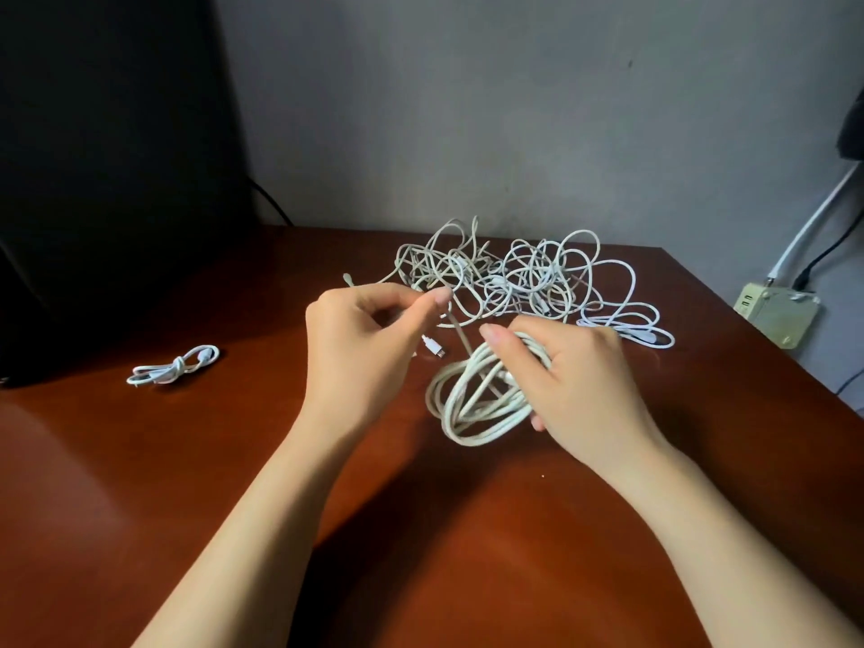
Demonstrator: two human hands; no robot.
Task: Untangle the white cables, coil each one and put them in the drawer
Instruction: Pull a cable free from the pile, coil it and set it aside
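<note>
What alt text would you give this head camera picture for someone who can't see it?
Over a reddish-brown table, the right hand grips a coil of white cable while the left hand pinches its loose strand. A tangled heap of white cables lies behind them, a small tied bundle at far left.

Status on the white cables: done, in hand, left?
Done: one small knotted white cable bundle lies left on the brown wooden table. In hand: right hand grips a part-wound white coil, left hand pinches its free strand. Left: the white tangled pile behind; no drawer in view.
</note>
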